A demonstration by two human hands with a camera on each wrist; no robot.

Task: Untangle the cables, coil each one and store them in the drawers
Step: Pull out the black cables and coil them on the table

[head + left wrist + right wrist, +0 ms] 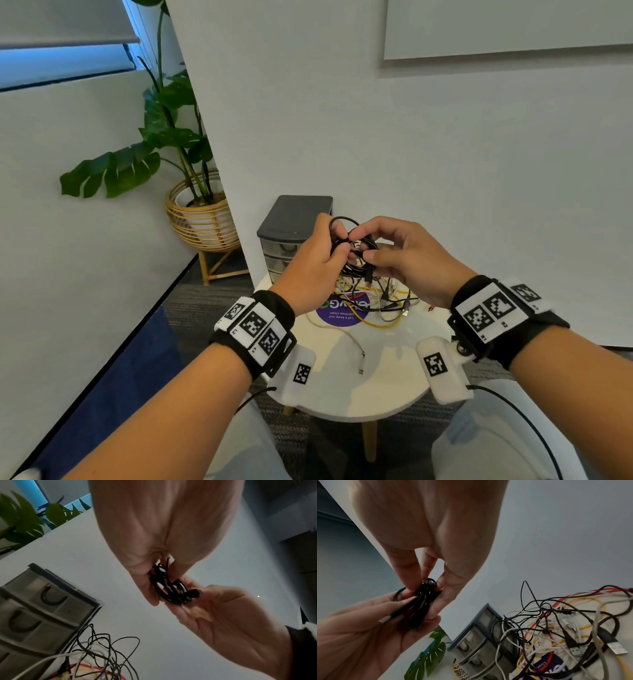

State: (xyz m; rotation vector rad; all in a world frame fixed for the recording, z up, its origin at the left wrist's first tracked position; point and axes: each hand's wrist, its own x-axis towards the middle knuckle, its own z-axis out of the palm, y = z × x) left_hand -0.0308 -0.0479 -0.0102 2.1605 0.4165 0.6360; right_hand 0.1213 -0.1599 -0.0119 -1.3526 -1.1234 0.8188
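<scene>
Black cable, coiled, pinched by both left hand and right hand; drawer unit just behind them, 3 drawers shut.

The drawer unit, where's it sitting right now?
In the head view the drawer unit stands at the table's far left edge against the wall, beside the cable tangle, behind the left hand.

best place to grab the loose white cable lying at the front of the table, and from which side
Take the white cable just behind its plug, coming from above on the near side. That end lies flat and alone on the bare table, clear of the tangle; its far end runs back toward the pile, so expect some drag.
</scene>
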